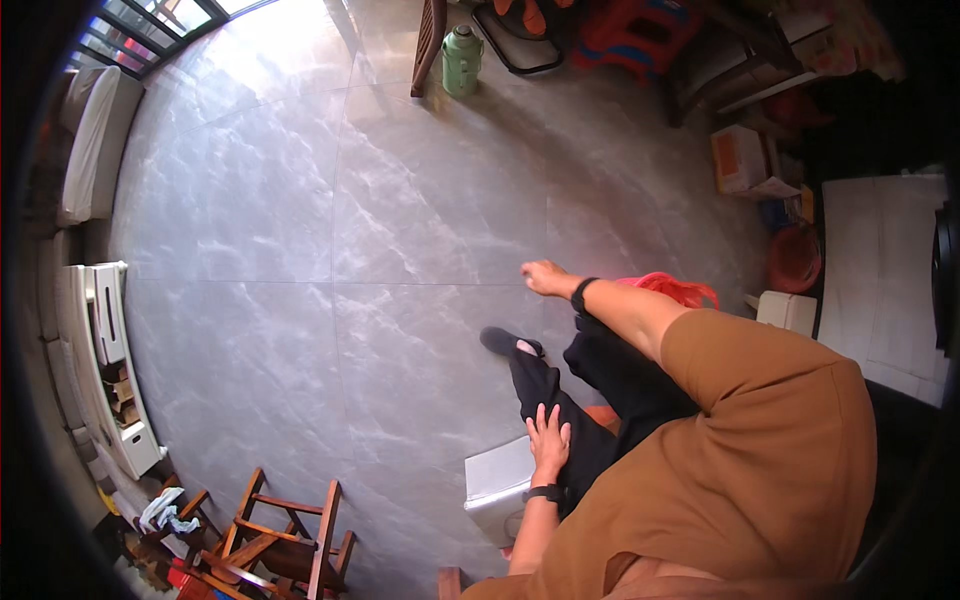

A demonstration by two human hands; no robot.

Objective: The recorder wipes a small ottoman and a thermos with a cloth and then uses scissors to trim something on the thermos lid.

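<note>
My left hand lies palm down on the left leg of my black trousers, fingers spread, with a dark band at the wrist. A silver-white box stands close beside that hand, partly hidden by my arm. My right hand is held out over the tiled floor, its fingers curled in and nothing visible in them. A black band circles the right wrist. Behind the right forearm, a pink-red plastic item is mostly covered. One dark slipper is on my foot on the floor.
A green thermos flask stands by a wooden chair leg. A red plastic stool and cardboard box are at the upper right. Wooden chairs crowd the lower left. A white cabinet lines the left wall.
</note>
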